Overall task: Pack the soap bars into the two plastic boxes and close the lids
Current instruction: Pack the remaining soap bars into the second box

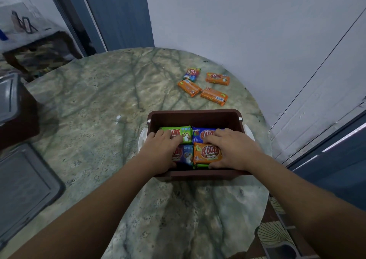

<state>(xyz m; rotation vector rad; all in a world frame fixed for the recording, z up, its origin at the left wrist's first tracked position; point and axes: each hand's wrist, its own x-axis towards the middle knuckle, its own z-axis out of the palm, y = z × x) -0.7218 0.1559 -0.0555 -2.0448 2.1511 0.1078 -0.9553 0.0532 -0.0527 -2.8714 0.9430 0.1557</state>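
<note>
- Brown plastic box [195, 118]: rectangular, smooth-walled, rounded corners, white latch handles on its two short sides; it stands on the table, lid off.
- Left hand [160, 151]: inside the box, fingers together and bent down over the green soap bar [183, 132], thumb lying across the purple soap bar [185, 154] beneath it; whether it grips or only presses cannot be told.
- Right hand [232, 148]: fingers curled over the top edge of the orange soap bar [208, 152], thumb at its near edge, holding it; the blue soap bar [204, 133] lies just beyond the fingertips.
- Glossy, flat rectangular wrappers; more green shows under the orange bar.
- Four loose soap bars [206, 86], three orange and one multicoloured, lie well beyond the fingers, past the box.
- Round marble-patterned table [99, 110], grey-green with dark veins, set against a white wall [247, 20].
- Grey lid [23, 187] far left of the left hand.
</note>
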